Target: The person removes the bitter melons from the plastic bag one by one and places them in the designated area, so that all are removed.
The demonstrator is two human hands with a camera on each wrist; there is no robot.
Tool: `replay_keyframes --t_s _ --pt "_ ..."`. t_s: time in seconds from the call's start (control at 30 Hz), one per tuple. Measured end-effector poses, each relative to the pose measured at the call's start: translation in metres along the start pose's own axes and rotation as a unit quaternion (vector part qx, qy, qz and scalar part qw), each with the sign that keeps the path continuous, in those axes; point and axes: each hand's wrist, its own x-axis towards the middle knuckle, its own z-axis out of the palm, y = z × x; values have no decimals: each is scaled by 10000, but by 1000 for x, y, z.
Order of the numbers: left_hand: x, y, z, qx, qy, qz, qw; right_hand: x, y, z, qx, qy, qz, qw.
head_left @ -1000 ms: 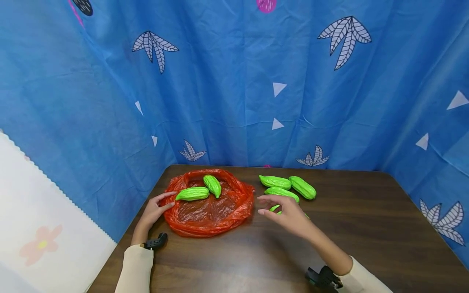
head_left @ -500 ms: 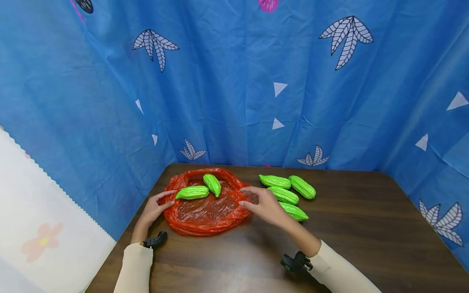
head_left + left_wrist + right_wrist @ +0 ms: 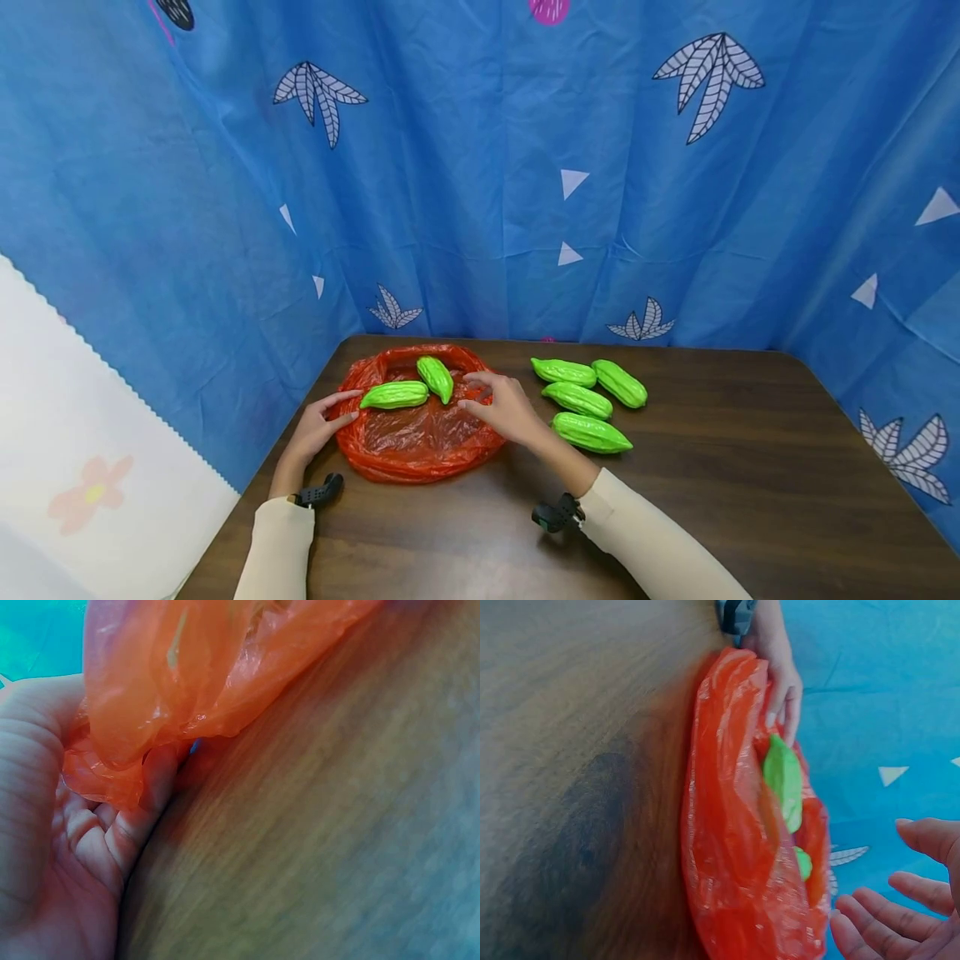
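Note:
A red plastic bag (image 3: 420,467) lies spread on the table with its mouth up. Two bright green bitter melons lie inside: one at the left (image 3: 394,395), the other at the back (image 3: 435,379). My left hand (image 3: 309,431) holds the bag's left rim; in the left wrist view the thumb and fingers (image 3: 124,832) go round the crumpled plastic. Over the bag's right part hovers my right hand (image 3: 504,407), fingers loosely bent and holding nothing. The right wrist view shows those fingers (image 3: 885,922) spread apart, beside the bag (image 3: 735,825).
Several more bitter melons lie right of the bag, the nearest (image 3: 591,433) in front and another (image 3: 619,384) at the back right. The brown wooden table (image 3: 750,467) ends at a blue patterned curtain (image 3: 480,208). A pale cloth (image 3: 45,417) hangs at the left.
My right hand has moved left from the loose bitter melons to above the bag's right side. The left hand stays at the rim, and the melons lie where they were.

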Motion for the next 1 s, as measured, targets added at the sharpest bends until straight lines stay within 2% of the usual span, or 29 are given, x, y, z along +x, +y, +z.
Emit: replay_keyframes --t_s 0.4,0.7,0.83,1.0 --pt "1 -5 1 -11 -40 -11 10000 31 11 28 -89 137 194 9997" --pt "3 -4 2 122 27 65 9999 48 10 45 -757 234 508 9956" --pt "0 6 4 134 110 87 9998 52 12 51 -869 281 519 9945" --pt "-10 30 0 56 -25 95 9999 56 11 55 -803 248 550 9949"
